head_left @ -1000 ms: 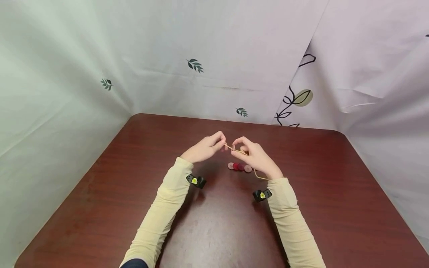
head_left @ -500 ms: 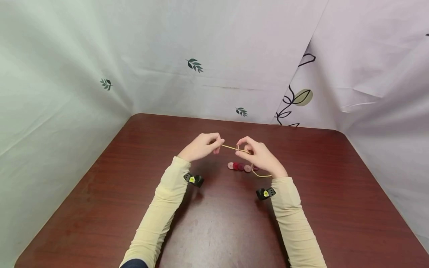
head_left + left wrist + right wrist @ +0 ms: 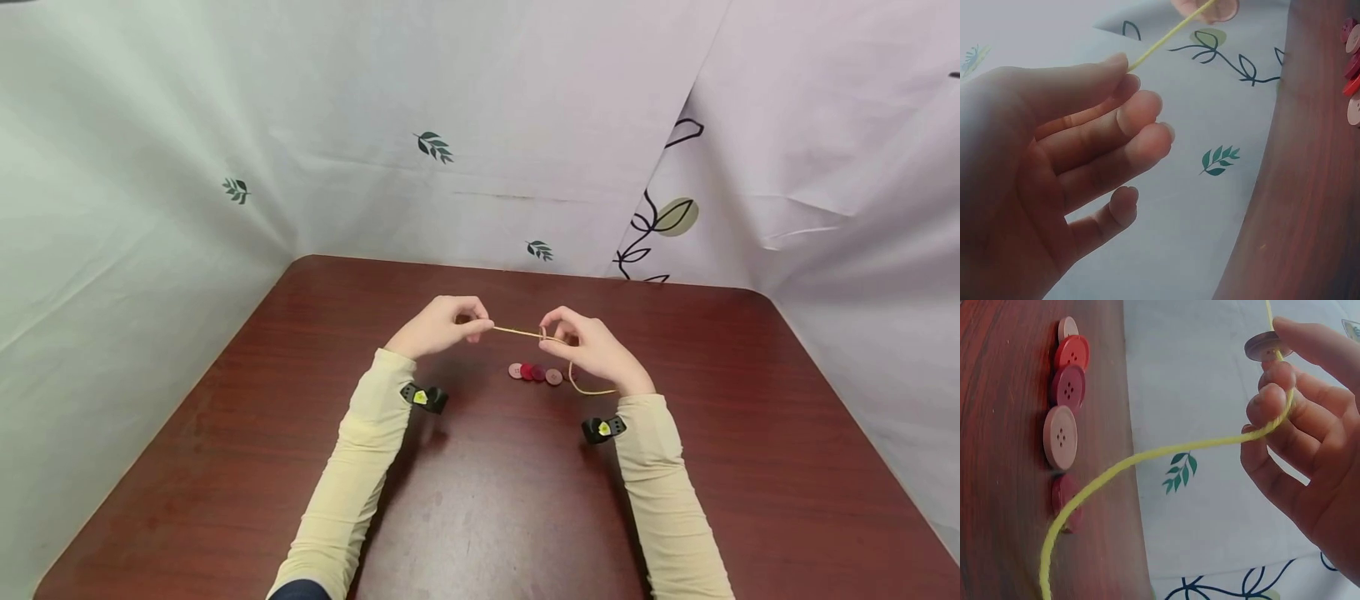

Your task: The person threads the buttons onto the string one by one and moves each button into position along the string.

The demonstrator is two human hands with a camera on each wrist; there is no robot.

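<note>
Between thumb and index finger my left hand (image 3: 441,326) pinches a yellow string (image 3: 1172,33). My right hand (image 3: 594,345) holds a button (image 3: 1262,346) by its edges, pinched between thumb and fingertip. The string runs through that button, taut on the left side. Past the button it crosses the right fingers and hangs in a loose curve toward the table. Below the hands, several buttons lie in a row: a pale pink button (image 3: 1060,437), a red button (image 3: 1073,354), a plum button (image 3: 1068,389) and others, some overlapping.
The brown wooden table (image 3: 465,500) reaches to a pale cloth backdrop (image 3: 360,108) printed with leaves. Black wrist cameras sit at both cuffs, on cream sleeves (image 3: 352,467). The string's loose part passes over the rightmost button in the head view.
My hands have moved apart, the left going left and the right going right. More string now stretches between the left fingertips and the button.
</note>
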